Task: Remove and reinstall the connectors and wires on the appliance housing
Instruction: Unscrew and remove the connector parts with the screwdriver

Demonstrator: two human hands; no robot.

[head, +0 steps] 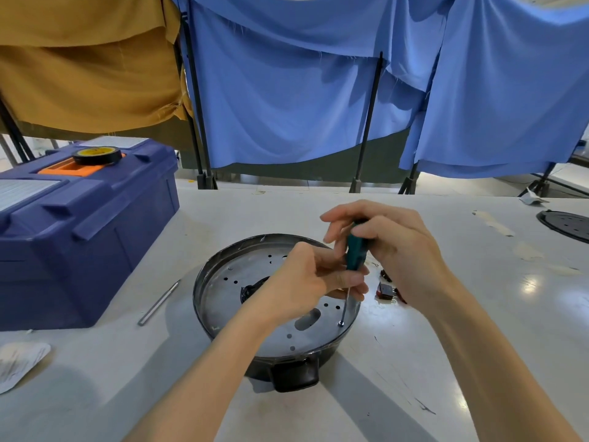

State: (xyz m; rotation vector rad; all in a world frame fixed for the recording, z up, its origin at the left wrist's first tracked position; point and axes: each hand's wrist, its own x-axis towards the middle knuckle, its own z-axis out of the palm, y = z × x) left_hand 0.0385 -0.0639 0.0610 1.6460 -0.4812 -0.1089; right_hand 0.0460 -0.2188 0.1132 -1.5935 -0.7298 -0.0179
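Teal-handled screwdriver [355, 253] stands almost upright, tip on a screw [341, 323] close to the right rim of the appliance housing [223, 291]. Right hand [395, 250] is wrapped round the handle from above. Left hand [302, 279] pinches the bare shaft just below the handle, its forearm crossing the near-left part of the plate. Housing sits bottom-up mid-surface — black wall, grey metal plate with small holes, one oblong slot and a dark opening at centre. Its black side handle [294, 374] points at the near edge.

Edges: the tip works right by the raised rim, so there's little room on that side. Just right of the rim, small black-and-red parts [387, 290] lie on the white surface [414, 393], partly behind the right wrist. Left of the housing a thin metal rod [159, 303] lies diagonal between the rim and the blue toolbox [79, 237], touching neither. Toolbox fills the far-left corner, with a roll of black tape [97, 155] on its lid. White packet [19, 362] at the near-left edge. Black perforated disc [567, 224] at the far-right edge, well apart from the hands.

Open room — wide stretches of surface near-left and near-right of the housing, plus a strip behind it up to the far edge. Beyond that, blue cloth [318, 100] and mustard cloth [79, 74] hang on black stands.
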